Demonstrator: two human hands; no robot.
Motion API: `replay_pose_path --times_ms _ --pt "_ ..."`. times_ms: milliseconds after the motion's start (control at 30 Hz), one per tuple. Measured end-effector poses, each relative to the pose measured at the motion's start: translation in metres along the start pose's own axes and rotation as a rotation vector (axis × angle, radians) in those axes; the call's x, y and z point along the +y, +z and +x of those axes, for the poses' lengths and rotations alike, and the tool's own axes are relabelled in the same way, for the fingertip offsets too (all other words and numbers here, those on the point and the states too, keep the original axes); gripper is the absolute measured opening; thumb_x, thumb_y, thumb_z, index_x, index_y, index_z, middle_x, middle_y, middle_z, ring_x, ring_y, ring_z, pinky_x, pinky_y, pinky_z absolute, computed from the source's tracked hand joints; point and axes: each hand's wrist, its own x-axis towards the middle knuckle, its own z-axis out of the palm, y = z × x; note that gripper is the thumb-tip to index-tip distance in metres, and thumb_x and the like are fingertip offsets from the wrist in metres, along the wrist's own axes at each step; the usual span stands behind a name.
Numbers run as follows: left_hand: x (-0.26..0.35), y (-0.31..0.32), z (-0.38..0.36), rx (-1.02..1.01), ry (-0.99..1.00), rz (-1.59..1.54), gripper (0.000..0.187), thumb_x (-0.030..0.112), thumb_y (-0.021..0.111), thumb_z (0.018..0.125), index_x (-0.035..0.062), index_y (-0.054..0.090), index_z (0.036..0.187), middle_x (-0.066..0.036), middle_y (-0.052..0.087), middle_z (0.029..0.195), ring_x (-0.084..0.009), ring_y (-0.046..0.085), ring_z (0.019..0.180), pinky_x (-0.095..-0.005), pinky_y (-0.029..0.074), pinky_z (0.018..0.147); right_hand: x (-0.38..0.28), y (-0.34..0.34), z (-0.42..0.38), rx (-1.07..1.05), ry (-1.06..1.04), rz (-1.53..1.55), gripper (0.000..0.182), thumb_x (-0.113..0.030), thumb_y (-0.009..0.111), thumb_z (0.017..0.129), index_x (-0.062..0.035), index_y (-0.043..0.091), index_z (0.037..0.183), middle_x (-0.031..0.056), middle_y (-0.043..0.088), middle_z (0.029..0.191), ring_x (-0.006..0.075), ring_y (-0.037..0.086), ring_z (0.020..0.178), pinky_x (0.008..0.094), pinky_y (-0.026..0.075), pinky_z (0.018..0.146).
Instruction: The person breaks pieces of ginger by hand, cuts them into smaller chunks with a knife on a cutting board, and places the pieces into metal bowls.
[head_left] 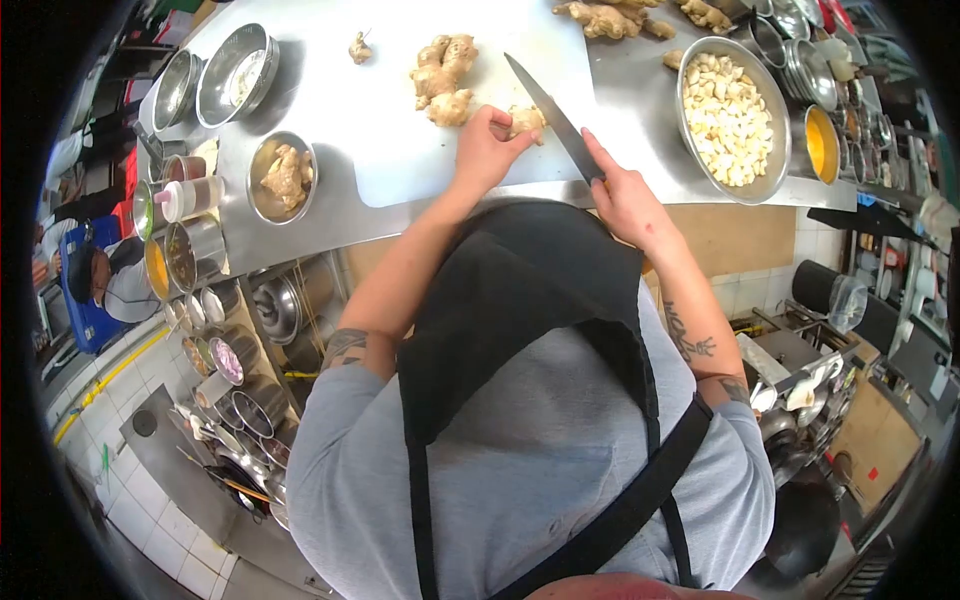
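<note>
My right hand [630, 205] is closed round the handle of a long kitchen knife [548, 108], its blade slanting up and left over the white cutting board [400, 165]. The fingers of my left hand [487, 150] grip a small piece of ginger [526, 121] on the board, just left of the blade. Beyond that hand lies a larger knobbly ginger root [440, 75]. A small ginger scrap [360, 47] sits apart toward the board's far left.
At left, a metal bowl [314, 190] holds ginger, with metal strainers [262, 85] behind it. At right stands a big metal bowl [778, 160] of pale cut pieces. More ginger roots [605, 18] lie at the back. A squeeze bottle [190, 198] and several containers line the left edge.
</note>
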Motion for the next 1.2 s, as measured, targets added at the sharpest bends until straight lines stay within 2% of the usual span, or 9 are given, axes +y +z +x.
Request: replay_pose_path --times_ms 167,300,567,767,900,967,1000,1100,1200 --pt "-0.017 0.002 0.011 -0.045 -0.002 -0.066 0.042 0.03 0.087 0.085 0.0008 0.059 0.099 -0.008 0.069 0.084 -0.0148 0.069 0.071 -0.0272 0.054 0.065 -0.005 -0.002 0.002 0.022 -0.032 -0.05 0.07 -0.003 0.049 0.091 -0.013 0.036 0.159 0.0337 0.069 0.103 0.0488 0.067 0.096 0.0532 0.052 0.092" --pt "0.009 -0.006 0.006 -0.094 -0.114 -0.204 0.039 0.029 0.084 0.088 0.0006 0.058 0.097 -0.009 0.07 0.085 -0.0141 0.07 0.074 -0.0272 0.056 0.065 -0.012 -0.007 0.004 -0.034 -0.01 -0.118 0.072 -0.002 0.051 0.091 -0.0147 0.034 0.16 0.0318 0.07 0.095 0.0468 0.069 0.088 0.0531 0.054 0.085" --pt "0.001 -0.003 0.012 -0.112 -0.093 -0.277 0.033 0.024 0.08 0.092 -0.0003 0.058 0.096 -0.011 0.069 0.092 -0.0144 0.069 0.079 -0.0275 0.059 0.065 -0.038 -0.01 0.014 -0.21 0.091 -0.401 0.088 0.0 0.055 0.086 -0.0198 0.021 0.165 0.0287 0.07 0.083 0.0436 0.071 0.077 0.0548 0.056 0.073" --pt "-0.002 -0.002 0.012 -0.115 -0.084 -0.271 0.033 0.023 0.081 0.092 -0.0004 0.058 0.096 -0.01 0.07 0.089 -0.0141 0.069 0.076 -0.0268 0.058 0.063 -0.014 0.019 0.033 -0.163 0.06 -0.379 0.09 0.0 0.054 0.086 -0.0204 0.017 0.166 0.0289 0.07 0.081 0.0441 0.07 0.075 0.0547 0.056 0.072" --pt "-0.002 -0.005 0.009 -0.139 -0.106 -0.167 0.035 0.024 0.083 0.09 -0.0005 0.058 0.097 -0.012 0.07 0.086 -0.0147 0.069 0.074 -0.0279 0.055 0.059 0.017 0.036 0.043 -0.062 -0.042 -0.242 0.086 -0.002 0.053 0.088 -0.0194 0.021 0.165 0.0297 0.068 0.079 0.0459 0.069 0.074 0.0547 0.055 0.073" --pt "-0.002 -0.007 0.003 -0.123 -0.076 -0.07 0.035 0.023 0.084 0.087 0.0012 0.059 0.098 -0.014 0.07 0.093 -0.0189 0.069 0.081 -0.0322 0.055 0.066 0.026 0.033 0.042 -0.006 -0.132 -0.115 0.082 -0.003 0.053 0.089 -0.0188 0.024 0.164 0.0302 0.068 0.078 0.0472 0.067 0.074 0.0542 0.054 0.074" --pt "0.003 -0.009 0.002 -0.114 -0.058 -0.022 0.035 0.023 0.085 0.086 0.0021 0.06 0.099 -0.015 0.069 0.096 -0.021 0.07 0.084 -0.0344 0.055 0.069 0.026 0.031 0.04 0.032 -0.146 -0.092 0.08 -0.003 0.053 0.09 -0.0184 0.026 0.164 0.0304 0.067 0.079 0.0477 0.067 0.075 0.0539 0.054 0.075" --pt "0.021 -0.015 -0.005 0.187 0.478 0.369 0.04 0.026 0.085 0.082 0.0048 0.061 0.106 -0.016 0.065 0.111 -0.0289 0.066 0.099 -0.042 0.052 0.085 0.02 0.021 0.032 0.139 -0.152 -0.011 0.076 -0.004 0.052 0.091 -0.0184 0.029 0.163 0.0307 0.068 0.081 0.0487 0.067 0.077 0.0533 0.053 0.077" --pt "0.052 -0.008 0.011 0.136 0.571 0.479 0.048 0.031 0.083 0.081 0.0064 0.062 0.116 -0.015 0.061 0.121 -0.0339 0.059 0.11 -0.0461 0.047 0.094 0.007 0.003 0.029 0.206 -0.075 0.057 0.074 -0.005 0.051 0.093 -0.0207 0.03 0.163 0.0307 0.069 0.083 0.0489 0.068 0.08 0.0534 0.053 0.078"
